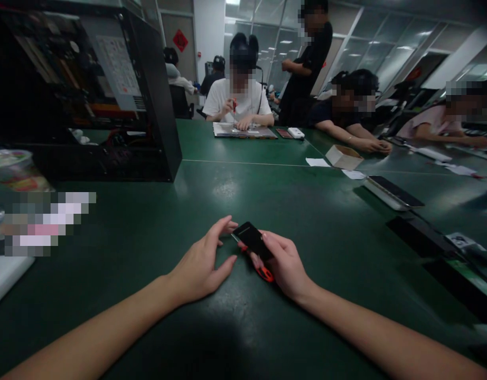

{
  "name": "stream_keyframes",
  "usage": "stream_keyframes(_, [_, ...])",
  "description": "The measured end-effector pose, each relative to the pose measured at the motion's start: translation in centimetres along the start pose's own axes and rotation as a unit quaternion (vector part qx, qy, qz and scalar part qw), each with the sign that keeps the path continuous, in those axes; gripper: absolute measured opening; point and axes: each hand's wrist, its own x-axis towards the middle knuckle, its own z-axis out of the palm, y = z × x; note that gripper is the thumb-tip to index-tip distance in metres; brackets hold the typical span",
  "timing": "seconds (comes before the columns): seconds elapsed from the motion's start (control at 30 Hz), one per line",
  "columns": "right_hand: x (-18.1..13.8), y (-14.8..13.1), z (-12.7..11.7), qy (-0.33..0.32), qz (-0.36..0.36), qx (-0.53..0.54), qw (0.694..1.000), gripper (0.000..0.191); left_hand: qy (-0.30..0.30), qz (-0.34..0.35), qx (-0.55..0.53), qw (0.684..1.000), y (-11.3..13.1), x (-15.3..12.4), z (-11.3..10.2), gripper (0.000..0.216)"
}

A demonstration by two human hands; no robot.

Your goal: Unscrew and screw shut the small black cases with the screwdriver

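My right hand (287,258) is closed on a black flat rectangular piece (249,237), thumb on top; a thin pale line runs near its far end. Just beneath it are scissors (265,273) with red-orange handles, partly covered by the piece and my fingers. Whether my right hand also grips the scissors, I cannot tell. My left hand (202,261) is at the left end of the piece, with thumb and fingers apart and nothing between them. Its fingertips come close to the piece's far corner; contact is unclear.
An opened black computer case (156,95) stands at left, with a clear tub (17,169) nearby. At right lie a phone-like slab (394,192), black items and a cable. An open small box (344,157) sits farther back. Several people work around the green table (227,184).
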Motion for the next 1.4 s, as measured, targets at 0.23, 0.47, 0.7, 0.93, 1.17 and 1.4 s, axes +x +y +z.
stream_keyframes(0.23, [1.2,-0.1,0.2,0.070,0.070,0.177,0.979,0.032,-0.146,0.024,0.089,0.985,0.3,0.9,-1.0,0.050])
stream_keyframes(0.47, [1.5,0.4,0.2,0.071,0.070,0.169,0.981,0.037,-0.170,0.040,0.107,0.979,0.7,0.8,-1.2,0.042])
stream_keyframes(0.7, [1.4,-1.3,-1.8,0.103,0.018,0.021,0.994,0.042,-0.169,0.042,0.113,0.978,0.6,0.7,-1.1,0.041])
stream_keyframes(0.93, [-7.0,-5.9,-13.9,0.232,-0.181,-0.481,0.826,0.035,-0.168,0.036,0.125,0.977,0.2,0.7,-1.1,0.044])
stream_keyframes(1.17, [-16.1,-6.7,-28.7,0.413,-0.074,-0.713,0.562,0.053,-0.148,0.049,0.134,0.979,-0.2,0.9,-0.9,0.042])
stream_keyframes(1.4, [-16.8,-4.8,-30.4,0.423,-0.074,-0.738,0.520,0.052,-0.155,0.045,0.141,0.977,-0.9,0.9,-0.7,0.042])
